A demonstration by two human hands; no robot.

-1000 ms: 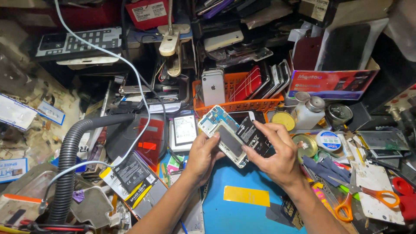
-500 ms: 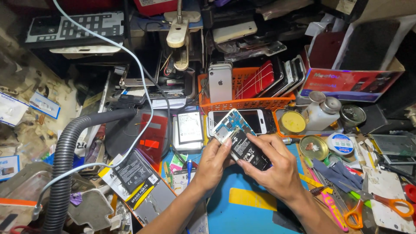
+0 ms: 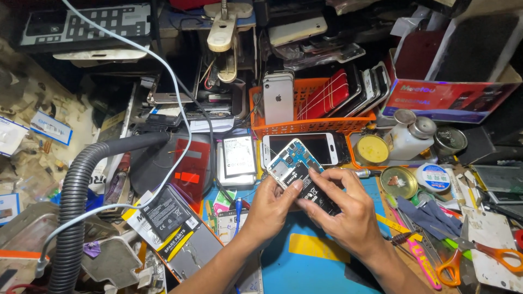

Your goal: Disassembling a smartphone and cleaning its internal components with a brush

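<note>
Both hands hold an opened phone (image 3: 297, 170) over the blue work mat (image 3: 305, 269). Its back cover is off, showing a blue circuit board at the upper left and a black battery (image 3: 318, 190) in its bay. My left hand (image 3: 272, 207) grips the phone's left side, thumb on the battery's upper edge. My right hand (image 3: 346, 215) holds the lower right, fingers resting on the battery. A white phone (image 3: 327, 147) lies screen up just behind them.
An orange basket (image 3: 310, 125) of phones stands at the back. A grey ribbed hose (image 3: 76, 207) curves at left, with a white cable (image 3: 174, 103) over it. Loose battery (image 3: 238, 158), tins (image 3: 400, 182), orange scissors (image 3: 479, 253) and small tools crowd the right side.
The phone and both hands have come lower and closer to the mat. The battery now faces up under my fingers, where earlier the phone was held higher and tilted.
</note>
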